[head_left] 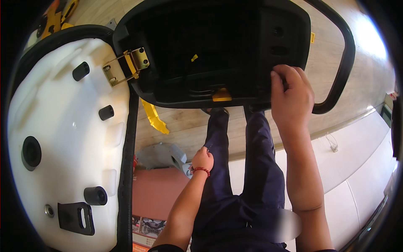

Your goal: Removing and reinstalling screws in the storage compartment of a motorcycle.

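Observation:
My right hand (292,94) is over the right end of a black storage bucket (210,42), thumb and fingers drawn together. Whatever they may hold is hidden. Lower down, beside my left thigh, my left hand (203,161) is closed, with a small dark tip showing past its fingers that I cannot name. A flipped-open seat (71,138) stands on the left, its white underside bearing black rubber stoppers (106,112) and a black slotted bracket (76,218). A brass-coloured metal hinge (126,66) joins seat and bucket. Inside the bucket lies a small yellow piece (194,58).
A black curved grab bar (348,46) loops round the bucket's right side. On the wood-look floor (180,122) is a yellow plastic part (154,117). Grey parts (161,155) and a reddish-brown box (157,191) sit beside my left leg. A white surface (336,168) spans the right.

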A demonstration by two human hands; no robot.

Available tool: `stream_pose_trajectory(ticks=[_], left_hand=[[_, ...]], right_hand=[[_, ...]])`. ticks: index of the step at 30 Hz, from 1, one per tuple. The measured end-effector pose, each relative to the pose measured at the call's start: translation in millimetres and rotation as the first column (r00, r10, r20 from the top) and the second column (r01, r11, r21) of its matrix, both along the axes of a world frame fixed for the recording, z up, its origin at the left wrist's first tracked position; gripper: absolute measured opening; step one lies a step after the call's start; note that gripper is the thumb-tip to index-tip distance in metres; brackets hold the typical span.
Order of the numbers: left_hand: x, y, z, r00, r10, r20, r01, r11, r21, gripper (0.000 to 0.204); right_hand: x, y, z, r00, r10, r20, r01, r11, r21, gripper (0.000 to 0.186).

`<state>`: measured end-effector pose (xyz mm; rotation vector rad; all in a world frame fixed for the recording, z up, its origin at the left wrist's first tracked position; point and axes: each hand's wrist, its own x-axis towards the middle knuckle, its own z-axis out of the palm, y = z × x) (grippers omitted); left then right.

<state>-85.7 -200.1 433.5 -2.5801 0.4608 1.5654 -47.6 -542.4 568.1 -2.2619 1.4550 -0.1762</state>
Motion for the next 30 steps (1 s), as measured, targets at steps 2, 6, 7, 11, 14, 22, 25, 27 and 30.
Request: stream_pose_trajectory(ticks=[2, 6, 7, 11, 14, 22, 25, 27, 30], left_hand=[[1.4, 2.0, -0.3, 1.0, -0.001, 0.002, 0.001, 1.0, 0.005, 0.016], [-0.6, 0.4, -2.1, 1.0, 0.012, 0.012, -0.011, 1.0, -0.019, 0.016], [-2.1, -0.1, -1.8, 1.0, 0.011, 0.012, -0.011, 1.0, -0.019, 0.016], [-1.9, 8.7, -7.0, 0.999, 0.002, 0.047, 0.002, 0.996, -0.087, 0.016], [-1.2, 11.9, -6.5, 0.998, -0.023, 0.06, 0.028, 0.996, -0.084, 0.016], [-5.1, 20.5, -14.4, 0.998, -0.024, 0.058, 0.03, 0.994, -0.105, 0.018], [-3.7, 16.8, -11.9, 0.999, -0.021, 0.046, 0.026, 0.994, -0.103, 0.017], [-3.0, 14.9, -10.7, 0.998, -0.047, 0.048, 0.051, 0.996, -0.079, 0.017], [-1.5, 13.5, -8.2, 0.998, -0.04, 0.057, 0.045, 0.996, -0.083, 0.017]], right_hand=[[1.9, -0.2, 2.6, 1.0, 0.009, 0.023, -0.009, 1.0, 0.012, 0.008], [-3.9, -0.9, -0.1, 0.999, 0.016, 0.05, -0.015, 0.999, -0.035, 0.009], [-4.3, -0.9, -0.5, 0.999, 0.013, 0.043, -0.011, 0.999, -0.036, 0.009], [-3.3, -0.1, -5.3, 0.999, 0.03, 0.043, -0.025, 0.995, -0.1, 0.01], [-5.9, 4.8, -6.8, 0.994, 0.006, 0.108, 0.003, 0.997, -0.083, 0.011], [-19.2, 8.4, -7.8, 0.987, 0.046, 0.153, -0.039, 0.998, -0.048, 0.018], [-21.5, 9.0, -7.8, 0.983, 0.054, 0.178, -0.046, 0.998, -0.052, 0.018], [-20.1, 9.7, -7.7, 0.985, 0.044, 0.168, -0.039, 0.999, -0.034, 0.019], [-16.1, 10.3, -5.6, 0.988, 0.027, 0.153, -0.025, 1.0, -0.011, 0.019]])
